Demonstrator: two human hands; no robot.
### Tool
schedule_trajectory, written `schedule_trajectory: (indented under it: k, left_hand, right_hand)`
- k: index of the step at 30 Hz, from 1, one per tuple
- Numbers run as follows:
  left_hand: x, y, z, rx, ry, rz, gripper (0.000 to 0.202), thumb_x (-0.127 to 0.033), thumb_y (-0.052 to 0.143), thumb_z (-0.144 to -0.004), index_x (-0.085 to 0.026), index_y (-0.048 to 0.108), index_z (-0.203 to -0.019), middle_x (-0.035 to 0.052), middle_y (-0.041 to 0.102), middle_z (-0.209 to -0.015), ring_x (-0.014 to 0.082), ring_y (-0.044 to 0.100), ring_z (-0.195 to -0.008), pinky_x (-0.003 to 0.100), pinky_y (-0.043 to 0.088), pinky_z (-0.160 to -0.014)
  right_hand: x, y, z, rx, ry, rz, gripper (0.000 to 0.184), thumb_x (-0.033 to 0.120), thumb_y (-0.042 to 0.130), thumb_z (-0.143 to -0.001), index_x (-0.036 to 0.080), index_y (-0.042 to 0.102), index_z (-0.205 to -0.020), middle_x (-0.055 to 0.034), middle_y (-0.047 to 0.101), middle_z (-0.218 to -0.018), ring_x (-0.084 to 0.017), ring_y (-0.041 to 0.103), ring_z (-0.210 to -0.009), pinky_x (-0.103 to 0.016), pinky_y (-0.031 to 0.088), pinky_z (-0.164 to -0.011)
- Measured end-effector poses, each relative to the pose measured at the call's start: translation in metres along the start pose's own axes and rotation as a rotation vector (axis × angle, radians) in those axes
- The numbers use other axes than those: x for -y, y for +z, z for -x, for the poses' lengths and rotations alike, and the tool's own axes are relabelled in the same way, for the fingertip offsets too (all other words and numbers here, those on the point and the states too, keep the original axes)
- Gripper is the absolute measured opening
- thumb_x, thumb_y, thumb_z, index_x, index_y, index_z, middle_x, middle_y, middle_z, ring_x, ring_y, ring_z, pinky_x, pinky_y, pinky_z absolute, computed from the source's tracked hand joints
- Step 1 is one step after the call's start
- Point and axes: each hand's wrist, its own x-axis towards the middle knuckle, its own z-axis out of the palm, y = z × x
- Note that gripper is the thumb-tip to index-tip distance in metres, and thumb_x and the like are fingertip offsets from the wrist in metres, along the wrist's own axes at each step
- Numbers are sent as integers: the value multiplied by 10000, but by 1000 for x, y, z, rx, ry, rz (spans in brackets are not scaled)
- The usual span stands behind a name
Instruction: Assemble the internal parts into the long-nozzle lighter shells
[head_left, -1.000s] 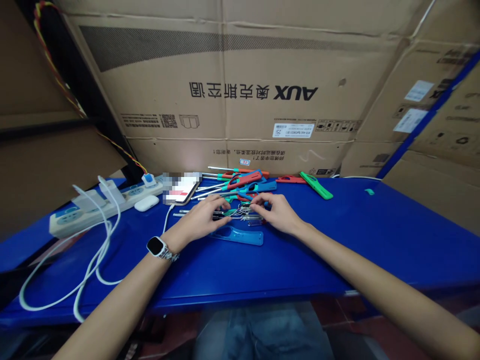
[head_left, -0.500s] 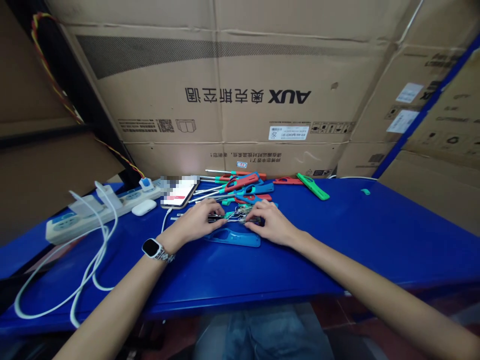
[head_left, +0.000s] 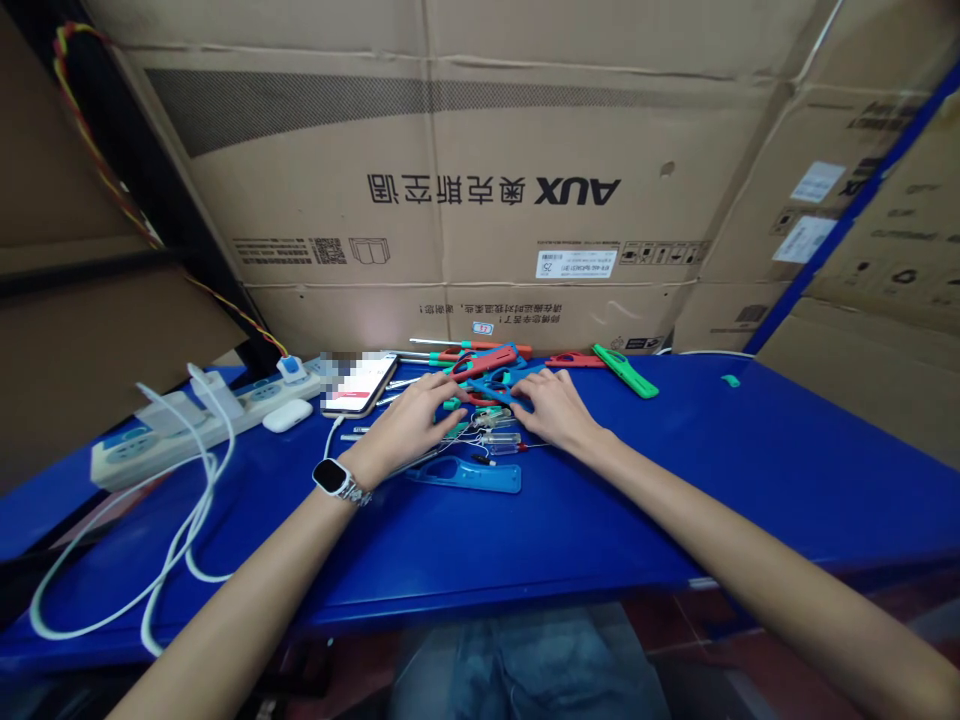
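Observation:
Several long-necked gas lighters with red, blue and green handles lie in a pile on the blue table. At the pile's near side, my right hand has its fingers closed on a blue lighter casing. My left hand is left of it, thumb and fingers apart; part of what lies beneath is hidden. Between and below the hands are clear lighter inner parts with thin white wires. A loose blue casing half lies flat nearest me.
A phone and a white earbud case lie left, beside a power strip with white cables. A red casing and a green casing lie right. Cardboard stands behind.
Both hands have moved up and away from me, off the wired inner parts, which now lie on the table in plain view. My right hand has taken hold of a blue casing.

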Motion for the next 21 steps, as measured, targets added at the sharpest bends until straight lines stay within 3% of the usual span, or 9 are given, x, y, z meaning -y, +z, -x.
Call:
schedule_trajectory:
  k: [5,12,18,21]
  left_hand:
    - [-2,4,4,-62,42,-40,158,-252,510,-964,-200,569,-1101,89,566,-1160,252,552,-1063,434,464,-940]
    - [-1,7,2,-99,51,-65,171,-236,499,-970,-199,563,-1123,90,580,-1160,260,557,-1050,452,485,-917]
    - [-8,5,3,-212,74,-142,374,-260,543,-955,-229,492,-1324,125,511,-1344,293,491,-1230,486,449,-998]
    - [-14,-1,8,-95,123,-215,497,-420,593,-931,-232,469,-1374,123,544,-1348,318,491,-1232,495,431,-994]
  right_hand:
    - [-3,0,1,-29,-102,79,156,219,539,-928,183,685,-972,-102,732,-982,-270,577,-937,-398,301,-825]
    - [-8,12,-5,-73,-90,33,243,137,508,-914,136,670,-1096,-133,735,-1043,-257,617,-937,-397,343,-847]
    - [3,7,-5,-117,-93,-407,287,98,503,-891,172,698,-1088,-86,740,-1085,-215,662,-963,-361,457,-849]
    - [20,0,1,-50,-98,-669,246,155,509,-905,198,703,-1051,-42,748,-1036,-177,679,-905,-320,495,-811]
